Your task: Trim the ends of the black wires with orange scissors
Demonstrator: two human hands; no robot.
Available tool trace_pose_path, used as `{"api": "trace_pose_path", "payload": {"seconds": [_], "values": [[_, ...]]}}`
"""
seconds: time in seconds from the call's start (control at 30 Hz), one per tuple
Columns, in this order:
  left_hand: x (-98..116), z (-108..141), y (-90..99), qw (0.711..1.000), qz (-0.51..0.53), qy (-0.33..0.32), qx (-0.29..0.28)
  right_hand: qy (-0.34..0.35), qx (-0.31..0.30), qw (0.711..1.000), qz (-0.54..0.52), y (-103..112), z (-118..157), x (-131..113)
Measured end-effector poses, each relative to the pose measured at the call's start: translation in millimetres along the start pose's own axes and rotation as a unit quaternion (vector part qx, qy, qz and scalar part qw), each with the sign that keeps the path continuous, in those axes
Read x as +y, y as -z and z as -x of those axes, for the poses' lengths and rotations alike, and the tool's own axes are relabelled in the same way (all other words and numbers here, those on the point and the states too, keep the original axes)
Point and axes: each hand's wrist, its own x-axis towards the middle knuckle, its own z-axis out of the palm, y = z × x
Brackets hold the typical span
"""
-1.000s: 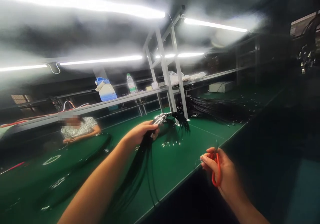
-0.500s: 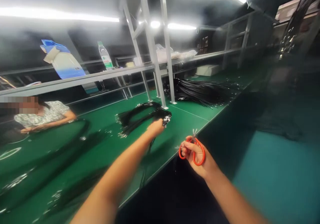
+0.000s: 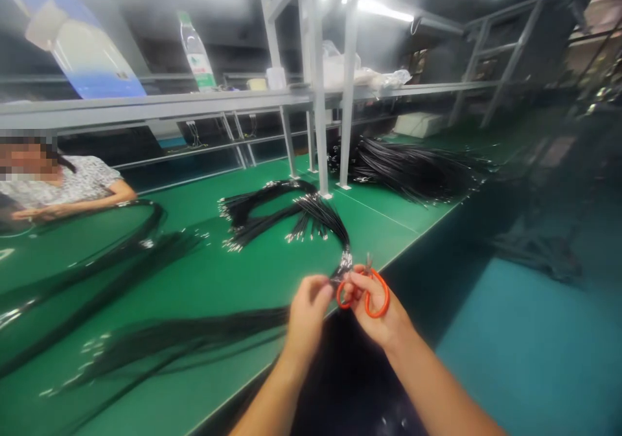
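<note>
Near the front edge of the green table (image 3: 262,267), my left hand (image 3: 310,306) is closed at the end of a bundle of black cables (image 3: 335,219); what its fingers pinch is too small to tell. Close against it on the right, my right hand (image 3: 372,300) holds scissors with red handles (image 3: 385,293), their tips pointing up. The bundle's silvery ends lie right by both hands. Another bundle of black cables (image 3: 194,332) stretches left from behind my left hand.
More cables (image 3: 257,209) lie curved mid-table, and a large pile (image 3: 408,167) is behind the metal posts (image 3: 321,131). Long cables (image 3: 97,287) lie at left, near a seated person (image 3: 92,180). A shelf (image 3: 170,109) bears a bottle (image 3: 198,57).
My left hand has come back from the middle of the table to beside my right hand, and cable ends now lie near both. The view has shifted, with the shelf higher.
</note>
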Motion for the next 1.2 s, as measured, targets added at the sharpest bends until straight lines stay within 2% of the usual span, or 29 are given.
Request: {"api": "trace_pose_path", "payload": {"seconds": [0.13,0.3,0.4,0.47,0.57,0.63,0.7,0.83,0.93,1.07,1.13,1.2], "values": [[-2.3,-16.7,12.6,0.995,0.05,0.032,-0.079,-0.01,-0.019,0.999,0.047,-3.7,1.2,1.5],[1.9,-17.5,26.7,0.987,0.075,0.059,-0.126,0.011,-0.023,0.987,0.157,-3.7,1.0,3.4],[4.0,-19.9,35.5,0.983,0.066,0.085,-0.148,0.034,-0.016,0.963,0.266,-0.7,-5.2,-0.1],[6.7,-23.9,42.7,0.981,0.056,0.102,-0.156,0.053,0.004,0.933,0.357,4.4,-16.2,-8.3],[12.3,-29.5,54.0,0.979,0.044,0.12,-0.161,0.09,0.072,0.854,0.507,18.2,-44.5,-29.1],[15.8,-31.5,60.3,0.977,0.041,0.129,-0.162,0.113,0.124,0.776,0.608,30.1,-68.0,-44.8],[18.0,-32.4,64.9,0.975,0.043,0.14,-0.165,0.115,0.148,0.696,0.694,41.9,-91.2,-58.1],[17.6,-33.9,70.2,0.972,0.055,0.152,-0.171,0.092,0.14,0.55,0.818,59.4,-125.7,-70.5],[14.6,-36.4,72.5,0.974,0.056,0.149,-0.162,0.076,0.123,0.461,0.875,66.5,-138.9,-71.0],[12.1,-40.0,74.3,0.977,0.049,0.143,-0.149,0.065,0.111,0.379,0.916,68.6,-144.8,-70.3],[13.1,-41.1,73.9,0.978,0.047,0.138,-0.148,0.069,0.113,0.355,0.926,67.4,-143.8,-69.7],[15.8,-41.3,72.6,0.978,0.044,0.135,-0.154,0.082,0.117,0.342,0.929,65.9,-140.6,-68.5]]}}
